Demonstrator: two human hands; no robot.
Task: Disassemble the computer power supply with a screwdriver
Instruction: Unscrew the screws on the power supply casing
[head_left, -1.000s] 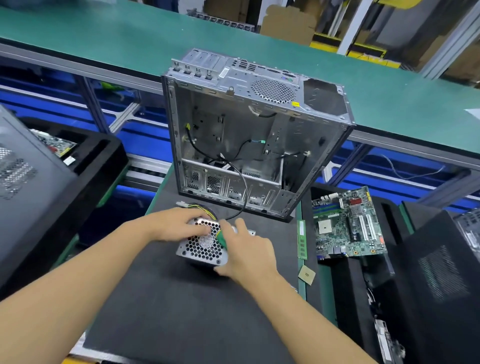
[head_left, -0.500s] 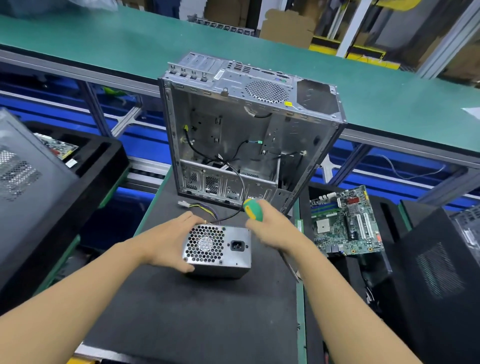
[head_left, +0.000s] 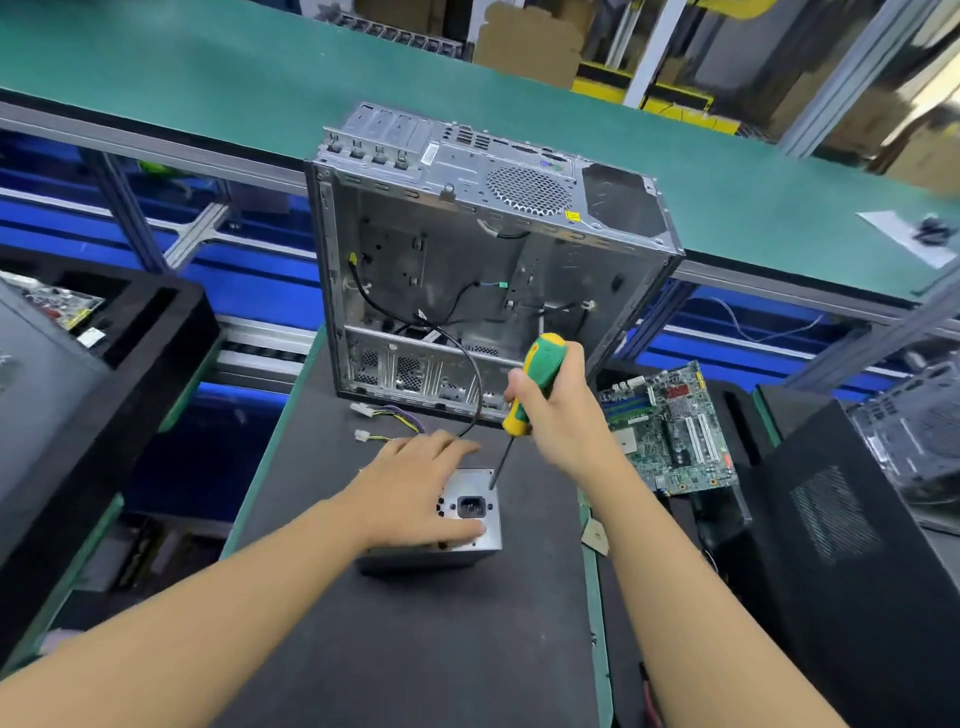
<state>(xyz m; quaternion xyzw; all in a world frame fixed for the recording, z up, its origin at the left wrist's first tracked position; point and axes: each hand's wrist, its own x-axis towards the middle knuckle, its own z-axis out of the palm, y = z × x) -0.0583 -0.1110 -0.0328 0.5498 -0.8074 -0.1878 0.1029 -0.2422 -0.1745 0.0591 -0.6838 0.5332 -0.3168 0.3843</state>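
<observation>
The silver power supply (head_left: 475, 514) lies on the black mat (head_left: 415, 649), its socket face turned up. My left hand (head_left: 415, 491) lies flat over its fan side, thumb at the near edge, fingers spread on top. My right hand (head_left: 558, 410) grips the green and yellow screwdriver (head_left: 532, 387) by its handle. The thin shaft slants down and its tip touches the supply's far right corner. Coloured cables (head_left: 395, 421) trail from the supply toward the case.
An open metal computer case (head_left: 467, 260) stands upright at the mat's far end. A motherboard (head_left: 670, 431) lies on a black tray at right. Black trays and a grey case sit at left (head_left: 104, 364). A green conveyor belt (head_left: 208, 78) runs behind.
My right hand lifted the screwdriver, turned it tip down and set the tip on the supply's corner. My left hand shifted from the supply's side onto its top.
</observation>
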